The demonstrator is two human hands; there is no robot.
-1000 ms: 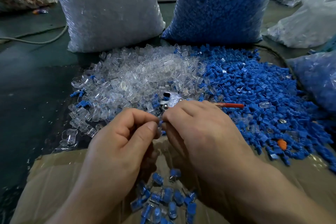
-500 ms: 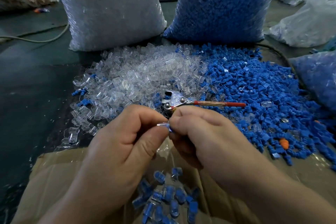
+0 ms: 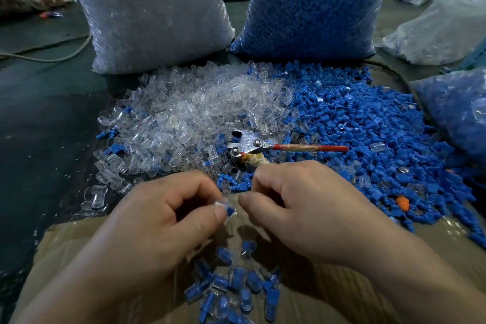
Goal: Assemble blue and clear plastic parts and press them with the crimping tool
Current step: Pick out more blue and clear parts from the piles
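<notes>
Fingers [image 3: 202,183] of the left hand [image 3: 157,221] pinch a blue-and-clear part [image 3: 228,209], the right hand [image 3: 302,208] curled empty beside it.

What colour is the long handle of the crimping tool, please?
The handle is red, with a brownish stretch mid-length; the head view shows it best.

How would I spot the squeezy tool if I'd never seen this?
Look for the two big bags at the back, the bag of clear parts and the bag of blue parts. In front, where the loose clear pile meets the blue pile, lies the crimping tool. It is the only shiny metal thing there, with a thin red handle pointing right.
</notes>
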